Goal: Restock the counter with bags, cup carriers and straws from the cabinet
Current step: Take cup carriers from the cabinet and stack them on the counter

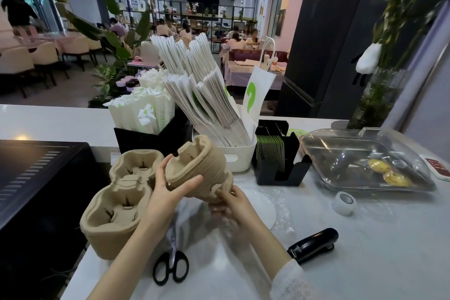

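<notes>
Fingers of the left hand point(170, 190) curl round a tilted stack of cup carriers point(198, 168); the right hand point(231, 204) pinches its lower end. The stack is held above the counter point(365, 251), beside a second carrier stack point(121, 200), near scissors point(171, 265).

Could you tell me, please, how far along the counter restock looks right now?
Bags fill the white bin and straws fill the black box, so those look done. One stack of cup carriers already sits on the counter. A second carrier stack is in hand, left hand and right hand gripping it; it still needs setting down.
</notes>
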Motion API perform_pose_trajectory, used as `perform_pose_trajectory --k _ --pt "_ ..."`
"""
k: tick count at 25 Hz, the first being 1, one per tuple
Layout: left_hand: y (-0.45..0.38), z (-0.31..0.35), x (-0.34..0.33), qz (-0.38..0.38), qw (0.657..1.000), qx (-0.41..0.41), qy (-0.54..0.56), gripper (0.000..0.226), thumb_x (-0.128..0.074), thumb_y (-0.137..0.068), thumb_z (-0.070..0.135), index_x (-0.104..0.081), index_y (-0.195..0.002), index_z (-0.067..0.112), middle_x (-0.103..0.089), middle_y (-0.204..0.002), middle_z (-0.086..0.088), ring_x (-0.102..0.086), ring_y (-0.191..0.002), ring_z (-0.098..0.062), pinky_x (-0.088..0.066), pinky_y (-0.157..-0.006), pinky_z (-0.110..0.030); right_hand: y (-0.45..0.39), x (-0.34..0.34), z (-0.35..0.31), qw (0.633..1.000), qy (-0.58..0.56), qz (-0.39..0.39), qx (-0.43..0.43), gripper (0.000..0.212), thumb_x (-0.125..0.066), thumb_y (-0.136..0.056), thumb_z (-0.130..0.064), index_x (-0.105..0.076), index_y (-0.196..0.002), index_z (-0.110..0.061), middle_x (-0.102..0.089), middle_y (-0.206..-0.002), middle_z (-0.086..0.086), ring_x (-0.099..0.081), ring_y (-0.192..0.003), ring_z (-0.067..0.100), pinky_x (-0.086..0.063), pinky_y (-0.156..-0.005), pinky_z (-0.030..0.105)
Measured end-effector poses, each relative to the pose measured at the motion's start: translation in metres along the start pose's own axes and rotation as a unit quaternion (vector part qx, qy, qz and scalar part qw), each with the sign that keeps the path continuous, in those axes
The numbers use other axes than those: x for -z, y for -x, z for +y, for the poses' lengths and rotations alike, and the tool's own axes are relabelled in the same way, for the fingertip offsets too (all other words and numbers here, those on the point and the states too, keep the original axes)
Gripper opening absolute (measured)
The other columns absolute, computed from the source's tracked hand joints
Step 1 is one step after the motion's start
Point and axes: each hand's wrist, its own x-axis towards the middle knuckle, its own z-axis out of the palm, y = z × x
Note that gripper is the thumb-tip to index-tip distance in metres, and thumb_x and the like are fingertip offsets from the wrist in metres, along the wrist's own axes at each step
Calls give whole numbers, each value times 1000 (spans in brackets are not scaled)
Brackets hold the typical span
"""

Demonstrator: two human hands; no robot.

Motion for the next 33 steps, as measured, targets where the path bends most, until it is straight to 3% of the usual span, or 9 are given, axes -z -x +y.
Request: perform_pose_trajectory --k 3,5,8,11,15,20,26,29,33 --pt "2 1 -3 -41 995 31 84 103 -88 -53 33 -36 -143 31 -60 -130 0 -68 -103 -9 -56 -79 -22 13 16 -6 1000 -11 21 11 30 -57 -96 -19 -51 -118 1 -67 -95 15 -68 -70 20 -55 -56 28" --pt "4 1 -3 -75 990 42 116 115 -94 -44 39 -38 -144 27 -61 -130 -2 -67 -106 -10 -57 -83 -23 22 23 -10 999 1 27 33 31 -58 -95 -19 -50 -117 1 -65 -94 13 -66 -69 16 -56 -60 30" --pt "4 -1 -1 -104 987 24 119 92 -84 -66 23 -37 -145 26 -60 -132 -4 -64 -110 -13 -56 -85 -23 34 29 -17 997 17 23 71 35 -59 -95 -22 -45 -120 -2 -63 -108 18 -66 -76 19 -58 -69 36" --pt "4 -5 -1 -116 990 -5 77 105 -87 -51 12 -38 -140 38 -58 -130 1 -62 -112 -12 -55 -83 -24 42 30 -25 995 32 21 94 34 -59 -95 -22 -44 -122 -10 -62 -117 14 -69 -83 22 -59 -76 45" --pt "9 -3 -6 -129 985 -100 -47 115 -89 -49 8 -29 -141 42 -45 -143 3 -50 -129 -14 -47 -101 -35 46 34 -33 997 4 -4 82 32 -57 -95 -20 -48 -125 -17 -62 -116 21 -71 -85 32 -60 -76 48" --pt "11 4 -10 -185 959 -160 -144 119 -91 -53 1 -21 -144 34 -41 -142 7 -45 -132 -14 -43 -102 -21 45 42 -29 995 -41 -60 75 25 -53 -98 -23 -63 -121 -20 -60 -111 27 -65 -95 36 -57 -81 46" --pt "6 10 -10 -140 926 -222 -273 114 -87 -62 31 -15 -151 35 -32 -144 29 -41 -130 -12 -39 -108 -31 46 37 -30 984 -30 13 174 28 -57 -93 -18 -58 -121 -18 -62 -118 12 -67 -93 22 -58 -71 36" --pt "1 5 -12 -153 924 -197 -292 125 -88 -63 26 -1 -152 39 -27 -149 26 -38 -135 -8 -38 -110 -40 52 30 -34 970 2 57 235 35 -60 -94 -9 -54 -127 -18 -59 -121 4 -70 -87 5 -59 -69 32" --pt "2 9 -17 -196 945 -119 -235 147 -93 -47 45 15 -147 47 -20 -154 22 -33 -136 7 -39 -110 -30 54 23 -27 938 68 108 321 44 -65 -89 -12 -54 -125 -34 -60 -120 -11 -67 -105 19 -59 -79 40"
